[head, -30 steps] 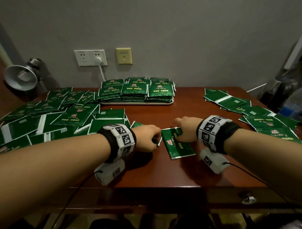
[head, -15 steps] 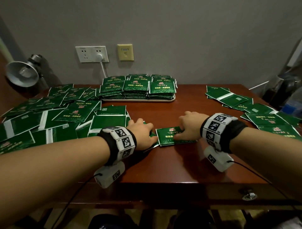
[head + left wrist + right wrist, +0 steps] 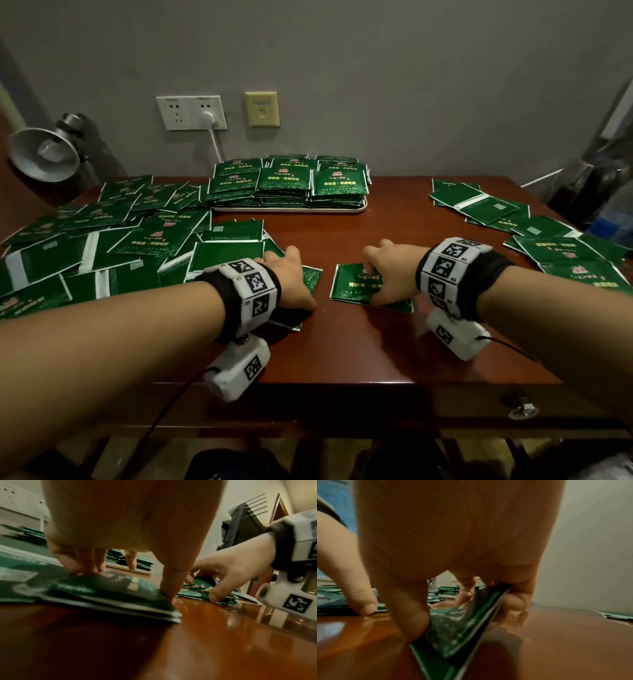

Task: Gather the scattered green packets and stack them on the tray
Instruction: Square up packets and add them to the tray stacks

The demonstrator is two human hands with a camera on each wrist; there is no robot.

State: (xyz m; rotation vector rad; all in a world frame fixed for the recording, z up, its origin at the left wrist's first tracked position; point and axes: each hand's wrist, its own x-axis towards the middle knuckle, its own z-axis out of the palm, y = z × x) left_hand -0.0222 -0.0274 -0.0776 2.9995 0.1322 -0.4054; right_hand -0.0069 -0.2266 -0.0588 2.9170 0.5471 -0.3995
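My left hand (image 3: 291,281) had drawn back, fingertips pinning a small stack of packets (image 3: 109,592) on the table (image 3: 359,342). My right hand (image 3: 394,270) had turned its packets (image 3: 356,284) square and pinched them, one edge lifted. The tray (image 3: 291,208) sat stacked at the rear.

Left hand (image 3: 291,279) covering most of its small packet stack (image 3: 313,277); count of packets unreadable. Left wrist view blurred, print on stack (image 3: 120,588) illegible. Right hand (image 3: 394,270) hiding near half of its packets (image 3: 352,284); fingertips under the edge not visible from head view. Right wrist view soft, packet (image 3: 462,626) cut by bottom edge. Tray (image 3: 291,209) buried under stacks, only front rim showing. Scattered packets at left (image 3: 51,260) cropped by frame edge.
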